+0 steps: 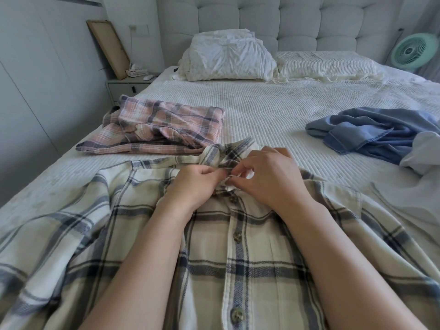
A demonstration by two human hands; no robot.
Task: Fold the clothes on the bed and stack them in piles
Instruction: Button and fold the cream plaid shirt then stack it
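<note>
A cream and grey plaid shirt (pixel 250 248) lies spread face up on the bed (pixel 273 110), buttoned down the front, collar pointing away from me. My left hand (pixel 195 184) pinches the placket just below the collar. My right hand (pixel 269 175) pinches the same spot from the other side, fingertips meeting at the top button. A folded pink plaid garment (pixel 162 125) lies on the bed at the left, beyond the shirt. A crumpled blue garment (pixel 371 132) lies at the right, with a pale lilac garment (pixel 423 151) beside it.
Two pillows (pixel 228 58) lean at the tufted headboard. A bedside table (pixel 128 84) with a leaning frame stands at the far left. A green fan (pixel 414 51) stands at the far right. The white striped bedspread shows between the garments.
</note>
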